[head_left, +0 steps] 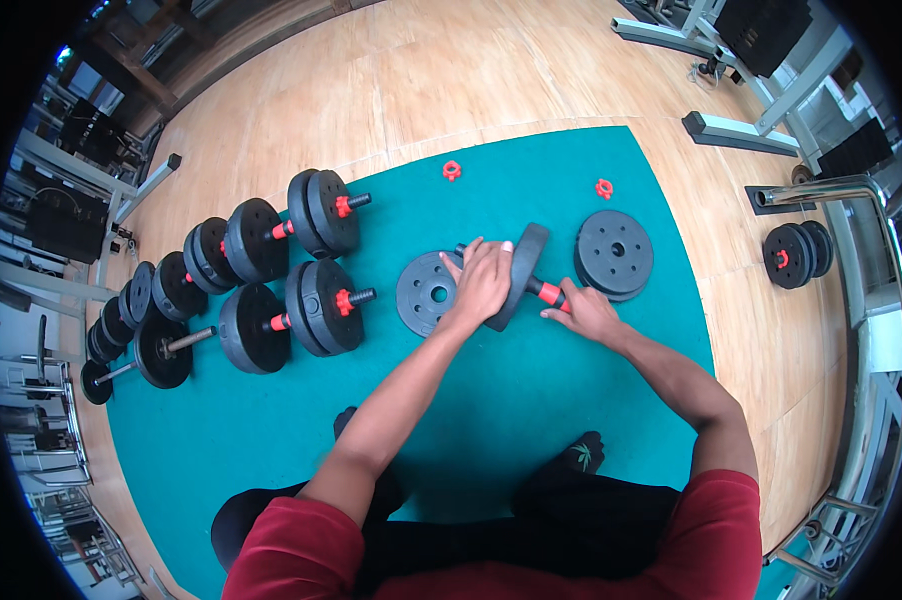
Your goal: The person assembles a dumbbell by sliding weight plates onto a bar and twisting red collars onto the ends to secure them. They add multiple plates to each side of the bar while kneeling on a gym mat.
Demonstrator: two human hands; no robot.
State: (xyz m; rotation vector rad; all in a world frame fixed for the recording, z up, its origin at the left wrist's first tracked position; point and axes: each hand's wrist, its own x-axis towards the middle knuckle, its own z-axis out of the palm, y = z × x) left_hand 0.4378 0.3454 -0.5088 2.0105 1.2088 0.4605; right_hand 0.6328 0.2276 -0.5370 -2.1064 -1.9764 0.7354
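Observation:
A short dumbbell bar (549, 292) with a red and black grip carries a black weight plate (523, 280) standing on edge. My right hand (591, 316) is closed around the grip, to the right of this plate. On its other side my left hand (485, 284) holds the plate, thumb at its rim; its palm side is hidden. Behind that hand a loose black plate (418, 297) lies flat on the green mat (491, 400). More flat plates (614, 253) are stacked at the right. Two red star collars, the left one (452, 171) and the right one (604, 188), lie farther off.
Assembled dumbbells (254, 330) with red collars stand in rows to the left, beside a thin barbell (186, 340). Another dumbbell (786, 258) sits on the wooden floor (471, 75) at right. Gym machine frames (741, 133) border both sides. My feet rest near the mat's front.

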